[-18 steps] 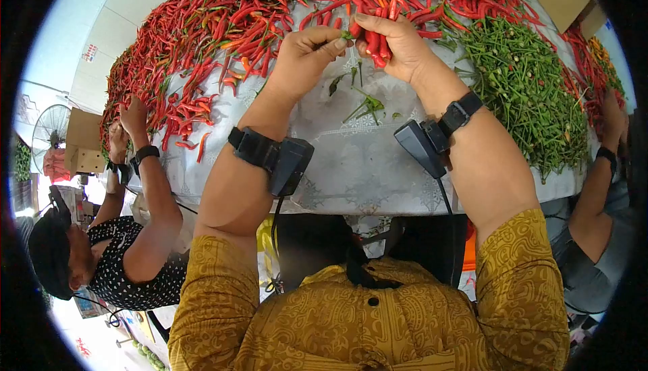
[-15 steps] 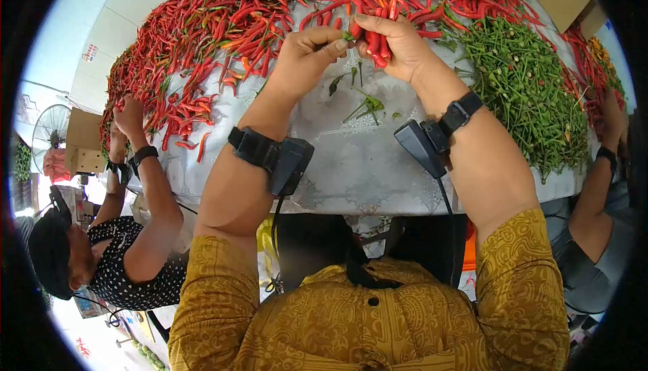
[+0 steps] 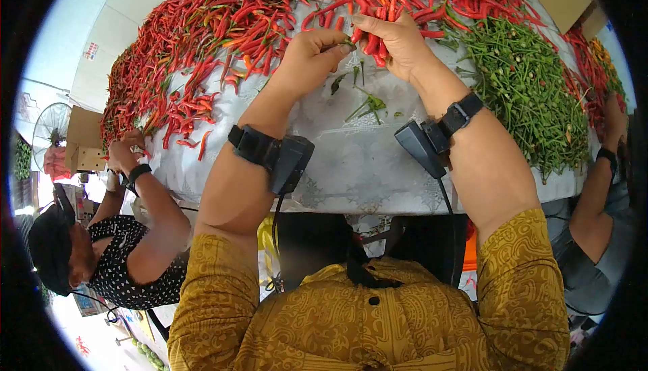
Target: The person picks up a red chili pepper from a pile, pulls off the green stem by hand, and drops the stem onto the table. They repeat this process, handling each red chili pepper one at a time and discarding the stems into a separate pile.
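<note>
My right hand point(image 3: 403, 46) is closed around several red chili peppers point(image 3: 376, 42), their ends showing between thumb and fingers. Close beside it, my left hand point(image 3: 312, 57) pinches a green chili stem point(image 3: 347, 42) between thumb and forefinger, right at the tip of one of the held peppers. Below both hands, a few plucked green stems point(image 3: 369, 106) lie on the pale patterned tablecloth point(image 3: 351, 158). A broad heap of red chilies point(image 3: 250, 7) spreads beyond my fingers.
To the right lies a large pile of green stems point(image 3: 530, 94). A co-worker's hands point(image 3: 125, 152) work at the heap's left edge, and another person's arm point(image 3: 607, 135) reaches in at far right. Cardboard boxes point(image 3: 84, 138) stand at the left and upper right.
My left hand has shifted slightly, with its fingertips and the stem a little lower. My right hand keeps its hold on the peppers. The left co-worker's hands have moved down toward the table edge.
</note>
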Demonstrator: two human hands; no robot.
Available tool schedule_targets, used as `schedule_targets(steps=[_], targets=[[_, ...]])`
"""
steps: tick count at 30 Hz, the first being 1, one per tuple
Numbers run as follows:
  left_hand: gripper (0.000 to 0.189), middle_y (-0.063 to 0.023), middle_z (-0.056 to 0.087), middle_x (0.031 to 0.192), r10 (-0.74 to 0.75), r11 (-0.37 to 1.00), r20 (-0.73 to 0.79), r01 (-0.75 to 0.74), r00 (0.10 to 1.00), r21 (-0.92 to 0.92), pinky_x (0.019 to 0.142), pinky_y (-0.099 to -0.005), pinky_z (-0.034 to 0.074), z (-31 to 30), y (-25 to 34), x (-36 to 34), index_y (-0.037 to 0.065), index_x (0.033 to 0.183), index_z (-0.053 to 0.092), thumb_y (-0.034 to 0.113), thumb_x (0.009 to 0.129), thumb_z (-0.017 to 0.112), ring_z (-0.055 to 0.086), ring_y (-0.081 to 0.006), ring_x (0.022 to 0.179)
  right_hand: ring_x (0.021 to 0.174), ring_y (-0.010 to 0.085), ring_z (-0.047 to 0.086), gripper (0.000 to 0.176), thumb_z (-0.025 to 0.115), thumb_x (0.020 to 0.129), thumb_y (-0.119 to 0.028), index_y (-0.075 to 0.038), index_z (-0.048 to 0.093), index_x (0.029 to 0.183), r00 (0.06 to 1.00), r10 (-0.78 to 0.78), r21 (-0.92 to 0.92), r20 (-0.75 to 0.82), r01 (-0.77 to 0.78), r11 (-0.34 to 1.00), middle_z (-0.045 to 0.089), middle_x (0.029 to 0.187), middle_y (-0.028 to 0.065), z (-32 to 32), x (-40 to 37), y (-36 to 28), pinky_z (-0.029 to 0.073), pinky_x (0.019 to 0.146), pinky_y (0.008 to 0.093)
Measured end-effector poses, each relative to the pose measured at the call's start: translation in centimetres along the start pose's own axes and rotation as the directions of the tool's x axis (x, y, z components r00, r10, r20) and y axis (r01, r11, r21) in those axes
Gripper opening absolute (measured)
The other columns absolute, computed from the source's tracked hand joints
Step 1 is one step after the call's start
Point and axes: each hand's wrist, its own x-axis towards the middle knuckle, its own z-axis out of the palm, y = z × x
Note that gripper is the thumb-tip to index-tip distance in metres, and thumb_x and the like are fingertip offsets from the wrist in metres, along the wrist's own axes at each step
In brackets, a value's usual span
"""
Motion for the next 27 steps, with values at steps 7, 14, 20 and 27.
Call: schedule_targets(steps=[7,14,20,27], targets=[[0.015,0.0039,0.05,0.066,0.088,0.992,0.075,-0.08,0.993,-0.102,0.05,-0.019,0.033,-0.1,0.0,-0.2,0.0,0.091,0.062,0.009,0.082,0.055,0.041,-0.0029,0.056,0.061,0.0111,0.056,0.016,0.065,0.075,-0.016,-0.005,0.058,0.086,0.99,0.124,0.144,0.063,-0.132,0.981,0.059,0.073,0.004,-0.5,0.1,0.2,0.045,0.047,0.0225],[0.015,0.0032,0.051,0.064,0.073,0.955,0.254,0.006,0.964,-0.297,0.049,-0.0207,0.033,-0.2,1.3,-1.3,-0.001,0.086,0.062,0.013,0.08,0.059,0.041,-0.0037,0.056,0.058,0.0121,0.053,0.014,0.059,0.079,-0.017,-0.003,0.056,0.082,0.977,0.215,0.307,-0.004,-0.204,0.93,0.057,0.071,0.0047,-1.1,0.4,0.3,0.045,0.048,0.0222],[0.025,-0.0008,0.055,0.073,-0.012,0.995,0.14,0.026,0.99,-0.099,0.06,-0.023,0.039,-0.8,0.1,-0.7,0.0,0.086,0.062,0.024,0.079,0.06,0.048,-0.0084,0.068,0.054,0.0144,0.049,0.013,0.058,0.076,-0.015,-0.003,0.054,0.079,0.986,0.158,0.411,-0.049,-0.124,0.903,0.055,0.069,0.0071,-1.1,0.6,0.3,0.042,0.047,0.0254],[0.03,-0.0101,0.06,0.091,0.417,0.683,-0.127,-0.219,0.9,0.696,0.071,-0.0362,0.043,-0.1,-2.5,1.0,0.01,0.091,0.065,0.03,0.07,0.063,0.055,-0.0259,0.08,0.057,0.0158,0.054,0.012,0.06,0.074,-0.016,-0.005,0.058,0.076,0.99,0.142,0.392,-0.025,-0.121,0.912,0.059,0.068,0.0065,-1.3,0.8,0.7,0.042,0.05,0.0279]])
